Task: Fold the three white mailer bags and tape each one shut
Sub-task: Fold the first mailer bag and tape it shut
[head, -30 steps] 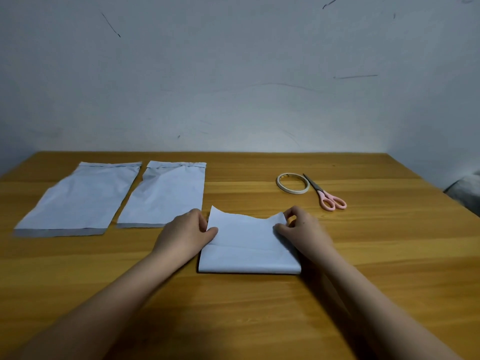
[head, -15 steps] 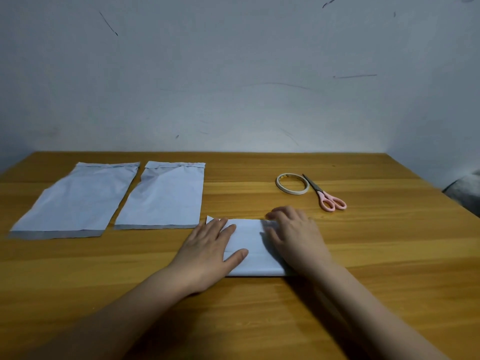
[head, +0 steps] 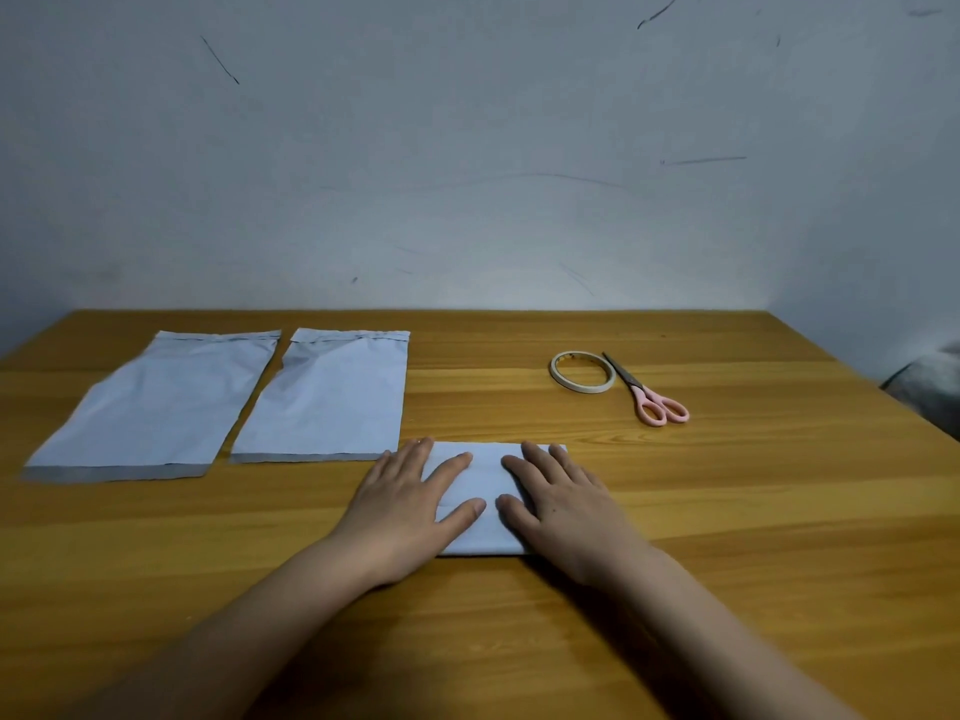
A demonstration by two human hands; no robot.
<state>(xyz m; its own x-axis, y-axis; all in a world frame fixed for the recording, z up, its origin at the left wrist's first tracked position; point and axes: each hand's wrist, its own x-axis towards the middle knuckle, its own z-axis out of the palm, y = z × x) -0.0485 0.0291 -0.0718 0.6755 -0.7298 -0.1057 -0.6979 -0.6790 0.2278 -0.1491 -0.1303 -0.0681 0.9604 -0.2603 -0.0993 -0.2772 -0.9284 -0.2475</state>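
Observation:
A folded white mailer bag [head: 485, 478] lies flat on the wooden table [head: 727, 511] in front of me. My left hand [head: 410, 506] presses its left part with straight fingers. My right hand [head: 561, 504] presses its right part the same way. Both palms lie flat, and they hide the bag's side edges. Two unfolded white mailer bags lie side by side at the left: one far left [head: 156, 407] and one beside it [head: 327, 397]. A roll of tape [head: 582, 371] and pink-handled scissors [head: 649, 397] lie at the back right.
The table meets a pale wall [head: 467, 174] at the back. A grey object [head: 935, 397] shows past the table's right edge.
The raised top flap of the bag has been laid down. Both hands went from pinching its corners to lying flat on the folded bag, spreading slightly outward.

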